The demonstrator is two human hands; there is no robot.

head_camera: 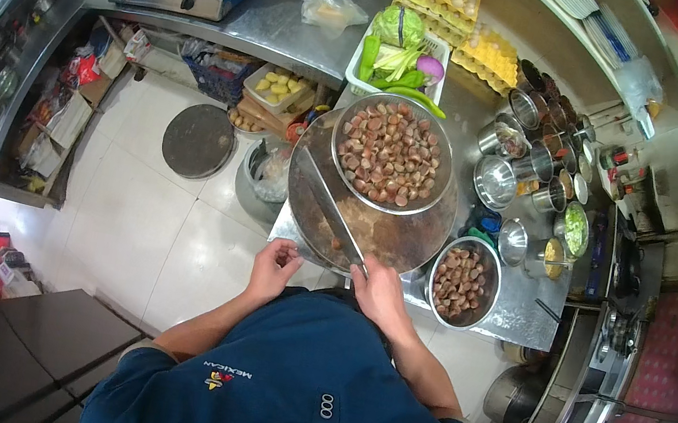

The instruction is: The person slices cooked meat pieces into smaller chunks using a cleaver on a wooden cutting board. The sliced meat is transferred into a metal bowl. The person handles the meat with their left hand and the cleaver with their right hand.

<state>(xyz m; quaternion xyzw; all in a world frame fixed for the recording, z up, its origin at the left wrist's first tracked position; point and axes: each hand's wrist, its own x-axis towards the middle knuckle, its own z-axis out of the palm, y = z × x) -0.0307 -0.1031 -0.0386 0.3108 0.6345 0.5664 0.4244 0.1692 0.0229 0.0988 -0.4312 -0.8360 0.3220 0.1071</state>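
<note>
My right hand [381, 291] grips the handle of a kitchen knife [331, 208], whose blade points away from me over a round chopping board [369, 230]. Near the board's front left edge is my left hand [275, 268], fingers curled and thumb close to them; whether it pinches anything small cannot be told. A metal bowl of brown, nut-like pieces [392, 153] rests on the far part of the board. More such pieces fill a steel bowl [465, 282] to the right of the board. A small brown bit [335, 243] lies on the board beside the blade.
Behind the board stands a white basket [354, 73] of vegetables, with yellow egg trays [487, 56] beyond. Several metal containers [532, 162] crowd the right counter. A bin [258, 181] with a plastic bag stands left of the board, and a round dark lid-like disc [199, 141] is on the floor.
</note>
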